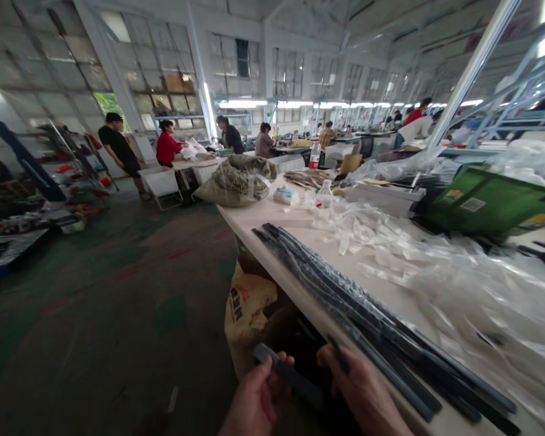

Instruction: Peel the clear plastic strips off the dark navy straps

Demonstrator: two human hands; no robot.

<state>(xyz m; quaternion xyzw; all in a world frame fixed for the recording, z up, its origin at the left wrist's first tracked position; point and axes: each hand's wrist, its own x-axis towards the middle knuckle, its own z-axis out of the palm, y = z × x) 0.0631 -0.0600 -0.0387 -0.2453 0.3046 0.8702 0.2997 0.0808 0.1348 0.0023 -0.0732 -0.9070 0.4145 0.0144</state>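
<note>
Low in front of me, beside the table edge, my left hand is closed on a short, flat dark-grey strip, its thumb pressed on top. My right hand is closed around a slim dark object; motion blur and the fingers hide what kind it is. It is just right of the strip, close to the table's side. On the table next to my right hand lies a bundle of long black strips, some wrapped in clear plastic film.
Crumpled clear plastic covers the table's right side. A green bin, plastic bottles and a cloth-filled sack stand farther back. A printed paper sack stands below the table edge. Several people are in the background; floor lies left.
</note>
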